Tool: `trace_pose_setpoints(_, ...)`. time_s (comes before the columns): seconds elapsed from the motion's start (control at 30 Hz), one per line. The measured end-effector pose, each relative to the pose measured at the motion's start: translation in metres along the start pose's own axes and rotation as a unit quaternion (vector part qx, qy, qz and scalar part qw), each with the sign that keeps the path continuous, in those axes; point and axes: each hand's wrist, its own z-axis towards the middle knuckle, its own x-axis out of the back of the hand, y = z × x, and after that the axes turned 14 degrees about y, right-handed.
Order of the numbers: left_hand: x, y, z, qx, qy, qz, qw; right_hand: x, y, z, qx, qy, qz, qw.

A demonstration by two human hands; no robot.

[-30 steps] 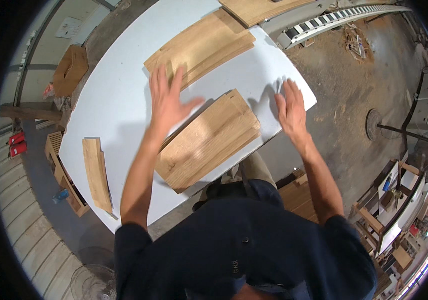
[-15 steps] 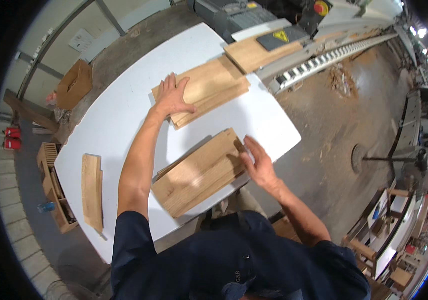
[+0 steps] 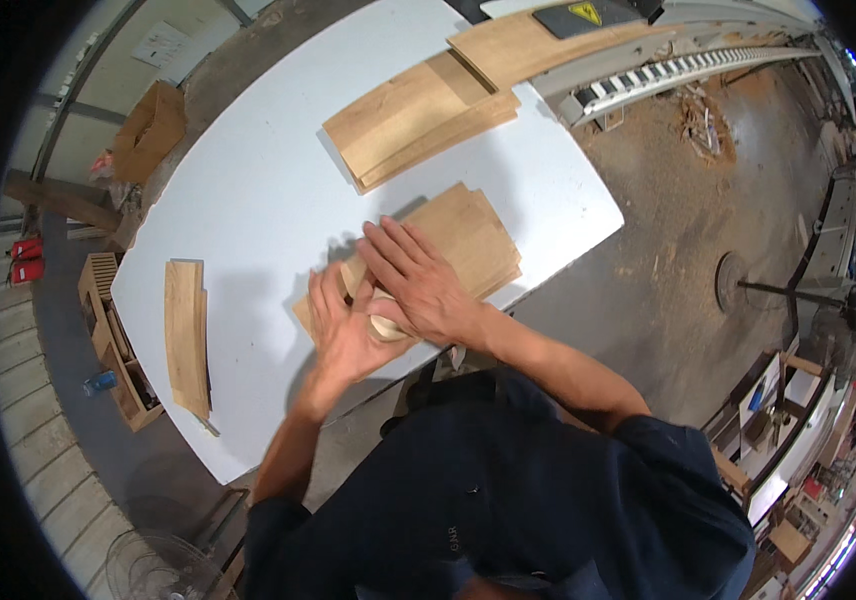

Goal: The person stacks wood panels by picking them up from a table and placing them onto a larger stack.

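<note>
Both hands are together over the left end of a low stack of wooden boards (image 3: 468, 240) near the front of a white table (image 3: 258, 330). My left hand (image 3: 343, 330) has bent fingers closed around a pale wooden piece (image 3: 385, 327). Only a rounded part of this piece shows; the rest is hidden. My right hand (image 3: 418, 280) lies across the same spot, its fingers stretched out, close against the left one. Farther back, a second stack of boards (image 3: 408, 125) rests on the table, untouched.
Narrow wooden strips (image 3: 186, 335) lie at the table's left. Another board (image 3: 528, 45) sits on the machine at the back, beside a toothed rail (image 3: 688, 72). A cardboard box (image 3: 151, 130) and a wooden crate (image 3: 116, 350) stand left of the table; a fan (image 3: 733, 283) stands right.
My left hand has left the far stack and come to the nearer one. My right hand has moved left from that stack's right end to meet it. The view has shifted.
</note>
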Motion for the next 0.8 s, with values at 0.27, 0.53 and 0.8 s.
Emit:
trace_pose_setpoints(0.27, -0.013, -0.011, -0.029, -0.024, 0.001, -0.024, 0.999, 0.007, 0.070, 0.005, -0.049, -0.064, -0.236, 0.969)
trace_pose_setpoints(0.53, -0.007, -0.010, -0.028, 0.022, 0.003, 0.016, 1.000, 0.049, 0.189, -0.030, -0.284, 0.050, -0.186, 0.939)
trace_pose_setpoints(0.8, -0.005, -0.062, -0.082, 0.545, 0.064, -0.464, 0.695, 0.063, 0.103, -0.026, -0.474, -0.135, 0.045, 0.869)
